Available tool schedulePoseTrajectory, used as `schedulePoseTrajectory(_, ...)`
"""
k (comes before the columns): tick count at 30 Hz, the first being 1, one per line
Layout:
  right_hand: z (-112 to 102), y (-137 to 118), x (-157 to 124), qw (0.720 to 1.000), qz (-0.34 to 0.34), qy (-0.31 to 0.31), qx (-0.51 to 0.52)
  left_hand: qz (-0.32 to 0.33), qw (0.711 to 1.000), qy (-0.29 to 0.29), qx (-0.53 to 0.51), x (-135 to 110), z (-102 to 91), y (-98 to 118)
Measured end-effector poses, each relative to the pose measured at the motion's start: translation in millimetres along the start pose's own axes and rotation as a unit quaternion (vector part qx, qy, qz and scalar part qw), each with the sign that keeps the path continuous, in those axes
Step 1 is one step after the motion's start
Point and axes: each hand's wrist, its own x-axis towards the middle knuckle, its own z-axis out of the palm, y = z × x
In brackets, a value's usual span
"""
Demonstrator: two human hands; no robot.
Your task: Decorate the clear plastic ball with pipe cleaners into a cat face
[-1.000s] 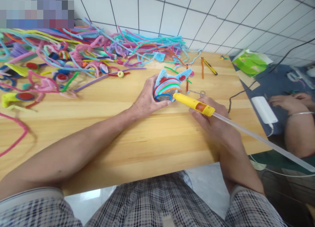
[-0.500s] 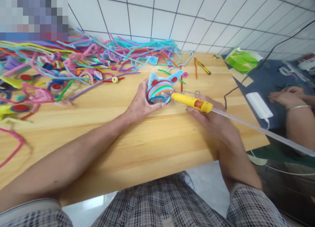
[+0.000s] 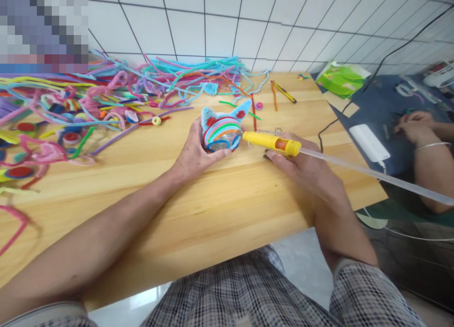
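Observation:
My left hand point(image 3: 199, 151) is wrapped round a small round craft piece point(image 3: 222, 132), covered in curved bands of coloured pipe cleaner with a clear patch low on its front. Two light-blue ears with red centres stick up from its top. In my right hand point(image 3: 296, 160) is a yellow hot glue gun point(image 3: 271, 142), its nozzle at the right side of the craft piece; whether it touches I cannot tell. A long translucent glue stick point(image 3: 369, 171) runs out of the gun's back. My right fingers are partly hidden below the gun.
Loose pipe cleaners point(image 3: 142, 86) heap along the back and left of the wooden table point(image 3: 220, 213). Behind my hands lie a yellow utility knife point(image 3: 284, 92) and scissors point(image 3: 277, 131). At right are a green packet point(image 3: 342, 79), a white power strip point(image 3: 369, 143) and another person's hands point(image 3: 418, 126).
The whole view has shifted, so things sit slightly further left in the picture. Both hands keep their grip, and the glue gun's nozzle stays at the craft piece's right side.

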Motion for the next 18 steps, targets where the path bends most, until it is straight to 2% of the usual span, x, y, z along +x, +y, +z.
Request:
schedulePoseTrajectory(5,0.7,2.4,0.1,1.000,0.010,-0.013,-0.015,0.000,1.000,-0.007,-0.005,1.8,0.4,3.3)
schedulePoseTrajectory(18,6.5,9.2,-0.4,1.000,-0.014,0.007,-0.003,0.003,1.000,-0.005,0.004,1.3,-0.6,1.3)
